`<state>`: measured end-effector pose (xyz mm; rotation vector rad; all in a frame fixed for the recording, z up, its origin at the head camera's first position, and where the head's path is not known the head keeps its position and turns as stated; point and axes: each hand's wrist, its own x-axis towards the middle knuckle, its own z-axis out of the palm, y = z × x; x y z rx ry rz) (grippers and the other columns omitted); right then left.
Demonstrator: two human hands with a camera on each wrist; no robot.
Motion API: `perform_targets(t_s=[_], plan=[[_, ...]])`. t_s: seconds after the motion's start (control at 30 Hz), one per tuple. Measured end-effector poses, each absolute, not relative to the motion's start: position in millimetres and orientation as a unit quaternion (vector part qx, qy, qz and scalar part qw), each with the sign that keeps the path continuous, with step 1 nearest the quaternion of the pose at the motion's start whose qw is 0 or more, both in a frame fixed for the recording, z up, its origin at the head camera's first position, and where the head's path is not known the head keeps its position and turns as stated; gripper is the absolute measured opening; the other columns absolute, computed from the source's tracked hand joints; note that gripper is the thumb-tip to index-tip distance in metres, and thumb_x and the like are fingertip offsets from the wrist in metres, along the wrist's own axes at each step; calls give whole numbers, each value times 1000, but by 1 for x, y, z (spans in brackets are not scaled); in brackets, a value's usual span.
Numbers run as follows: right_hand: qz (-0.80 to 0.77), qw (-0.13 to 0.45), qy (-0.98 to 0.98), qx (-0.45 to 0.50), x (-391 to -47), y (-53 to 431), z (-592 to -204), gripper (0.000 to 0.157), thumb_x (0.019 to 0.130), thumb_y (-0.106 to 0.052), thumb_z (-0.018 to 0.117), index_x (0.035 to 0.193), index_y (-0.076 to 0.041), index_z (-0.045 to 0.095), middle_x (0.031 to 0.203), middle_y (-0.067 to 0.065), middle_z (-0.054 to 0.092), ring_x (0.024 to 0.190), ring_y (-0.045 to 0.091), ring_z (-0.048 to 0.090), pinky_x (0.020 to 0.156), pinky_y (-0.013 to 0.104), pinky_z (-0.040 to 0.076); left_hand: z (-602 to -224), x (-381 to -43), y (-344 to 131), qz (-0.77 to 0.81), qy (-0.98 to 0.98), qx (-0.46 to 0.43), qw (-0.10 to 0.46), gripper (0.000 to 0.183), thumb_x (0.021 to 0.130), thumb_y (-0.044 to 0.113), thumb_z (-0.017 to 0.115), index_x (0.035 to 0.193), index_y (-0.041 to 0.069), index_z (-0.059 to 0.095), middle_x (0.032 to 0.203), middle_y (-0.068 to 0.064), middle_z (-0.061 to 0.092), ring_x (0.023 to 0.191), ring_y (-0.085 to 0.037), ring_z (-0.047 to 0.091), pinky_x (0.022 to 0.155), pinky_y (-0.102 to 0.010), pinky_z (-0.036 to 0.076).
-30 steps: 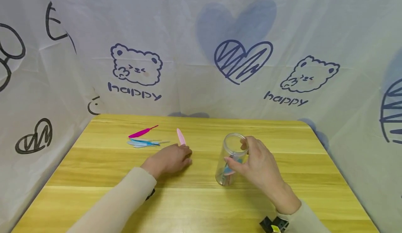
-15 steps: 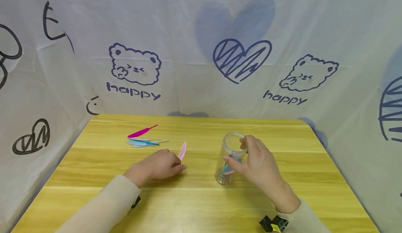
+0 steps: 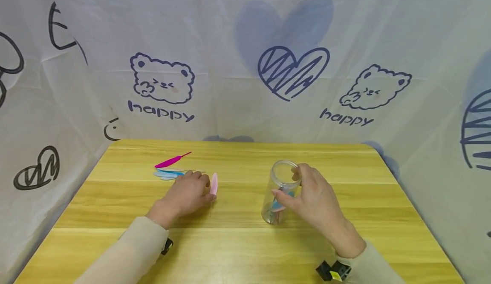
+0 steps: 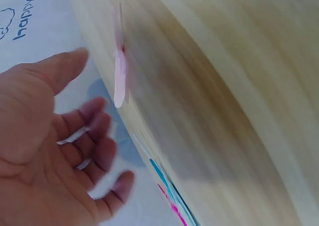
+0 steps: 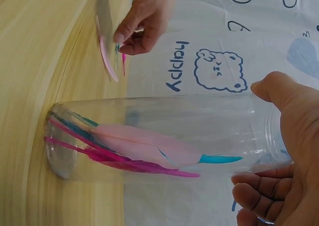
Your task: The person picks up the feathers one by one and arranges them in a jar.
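My right hand grips a clear plastic jar near its mouth, thumb on one side and fingers round the other. The jar stands upright on the table, lidless; pink, blue and magenta feathers lean inside it. My left hand hovers over the table with its fingers loosely bent and nothing between them. Beside its fingertips a light pink feather lies on the wood, apart from the hand in the left wrist view. Blue feathers lie just beyond that hand, which partly hides them in the head view.
A magenta feather lies at the back left of the wooden table, behind the blue ones. White cloth with printed hearts and bears hangs round the back and sides of the table.
The pink feather has come nearer to me and turned, and my left hand has let go of it. That hand has moved left toward the blue feathers. My right hand stays on the jar.
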<state>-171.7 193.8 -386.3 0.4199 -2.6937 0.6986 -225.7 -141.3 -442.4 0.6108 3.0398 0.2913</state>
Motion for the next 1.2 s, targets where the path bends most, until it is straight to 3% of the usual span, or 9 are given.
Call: perform_targets(t_s=[0.13,0.27,0.53,0.87,1.2], plan=[[243,162,-945,147,-171,194,-385,60,83,-49,87,109,-5,57,99,10,64,77,19,53,63,32,46,-445,-225,-137,82,982,164,53,56,93,52,77,118,3,67,130,-18,67,122,-41,57,105,-68,42],[245,156,-946,145,-171,194,-385,60,83,-50,87,109,-5,57,98,9,63,77,19,52,63,31,45,-449,-226,-135,68,983,159,68,52,91,52,79,111,5,66,117,-15,68,115,-40,59,101,-69,42],[244,158,-946,146,-172,194,-385,60,83,-50,87,108,-6,57,97,9,63,79,19,54,64,32,47,-451,-229,-133,69,978,186,61,22,94,32,80,104,16,70,100,-1,66,97,-28,55,88,-56,43],[243,154,-947,145,-172,194,-385,61,82,-50,88,110,-5,57,100,9,64,81,20,56,66,33,49,-444,-233,-128,70,973,213,61,9,93,17,78,100,16,73,97,2,69,92,-25,56,85,-52,41],[240,152,-948,143,-173,194,-385,61,82,-52,88,109,-6,57,100,9,64,83,21,57,68,34,50,-440,-239,-116,57,968,225,98,19,95,1,71,90,19,68,88,4,64,90,-26,54,86,-52,38]])
